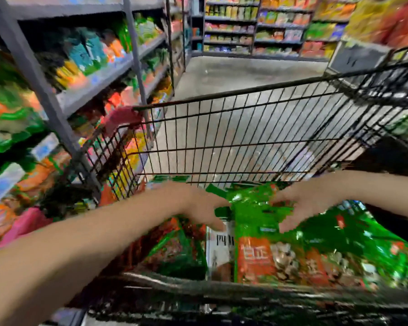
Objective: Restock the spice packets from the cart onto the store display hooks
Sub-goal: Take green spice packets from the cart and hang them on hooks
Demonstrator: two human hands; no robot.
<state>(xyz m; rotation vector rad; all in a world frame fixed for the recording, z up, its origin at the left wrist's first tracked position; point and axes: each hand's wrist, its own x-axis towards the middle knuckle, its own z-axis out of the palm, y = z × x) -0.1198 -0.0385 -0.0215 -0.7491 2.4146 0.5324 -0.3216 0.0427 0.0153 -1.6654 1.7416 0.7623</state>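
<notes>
Blurred store aisle: left hand (204, 208) and right hand (302, 203) touch green packets (252, 209) in the cart (245, 117), each grip's state unreadable.

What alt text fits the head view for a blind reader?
A person's left hand and right hand reach into a black wire cart, onto a pile of green spice packets. Store shelves of colourful packets stand on the left; the picture is blurred.

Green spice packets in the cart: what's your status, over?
Left hand and right hand on shiny green foil spice packets, grip blurred. Packets low inside black wire cart, not lifted out. Nothing on top.
</notes>
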